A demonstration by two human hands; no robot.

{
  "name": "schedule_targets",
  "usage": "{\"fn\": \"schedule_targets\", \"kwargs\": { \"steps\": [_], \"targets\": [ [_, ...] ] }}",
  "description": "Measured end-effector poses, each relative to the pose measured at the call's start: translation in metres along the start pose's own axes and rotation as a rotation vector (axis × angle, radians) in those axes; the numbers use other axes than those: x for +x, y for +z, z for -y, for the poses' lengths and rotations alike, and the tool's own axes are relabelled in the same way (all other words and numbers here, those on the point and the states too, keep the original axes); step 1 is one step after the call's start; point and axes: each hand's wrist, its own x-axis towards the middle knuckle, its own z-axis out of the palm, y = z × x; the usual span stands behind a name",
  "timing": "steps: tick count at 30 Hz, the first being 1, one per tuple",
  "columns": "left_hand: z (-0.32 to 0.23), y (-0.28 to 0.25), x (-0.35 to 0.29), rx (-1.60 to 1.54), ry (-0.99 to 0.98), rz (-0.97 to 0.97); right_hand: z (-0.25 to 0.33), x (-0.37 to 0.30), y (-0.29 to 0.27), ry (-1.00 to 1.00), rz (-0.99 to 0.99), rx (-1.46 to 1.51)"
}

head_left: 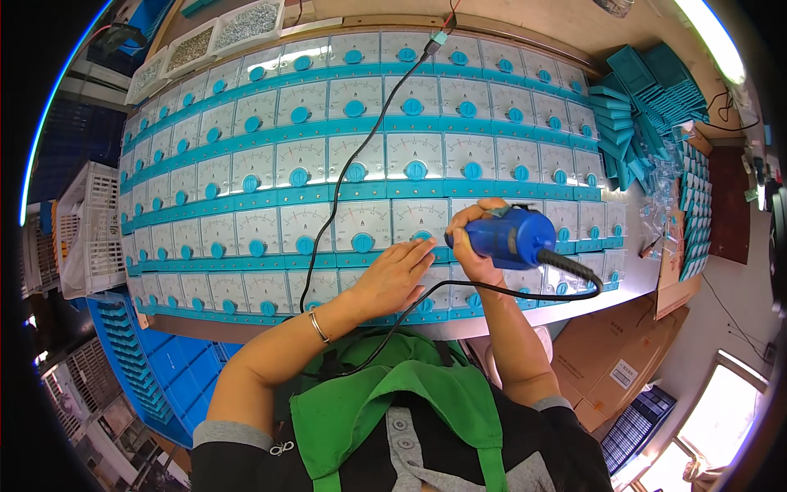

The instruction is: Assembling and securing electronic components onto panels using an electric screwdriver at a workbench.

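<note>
Rows of analog panel ammeters with white dials, clear covers, teal bases and round teal knobs cover the table in front of me. My right hand grips a blue corded electric screwdriver over the second row from the near edge. Its tip is hidden behind the body and my fingers. My left hand lies with fingers stretched out on the meters of the two nearest rows, left of the screwdriver, holding nothing. A black cord crosses the meters from the far side; another loops from the tool's back end over my right wrist.
White trays of small metal screws stand at the far left. Teal housings are piled at the far right, beside clear plastic parts. A white crate and blue bins flank the left side; a cardboard box sits lower right.
</note>
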Motion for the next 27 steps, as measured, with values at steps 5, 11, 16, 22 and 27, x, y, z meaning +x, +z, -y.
{"fn": "schedule_targets", "kwargs": {
  "steps": [5,11,16,22,27],
  "targets": [
    [-0.004,0.001,0.007,0.058,-0.018,0.045,0.027,0.006,0.038,-0.456,0.200,-0.915],
    [-0.030,0.032,0.049,-0.010,0.126,-0.023,0.040,0.006,0.022,-0.461,0.189,-1.001],
    [-0.032,0.044,0.063,-0.044,0.091,-0.048,0.039,0.007,0.019,-0.420,0.184,-0.913],
    [-0.026,0.053,0.062,-0.060,0.106,-0.113,0.035,0.012,0.001,-0.465,0.295,-1.081],
    [-0.026,0.056,0.062,-0.362,-0.071,0.061,0.024,0.003,-0.017,-0.330,0.362,-0.861]
  ]
}}
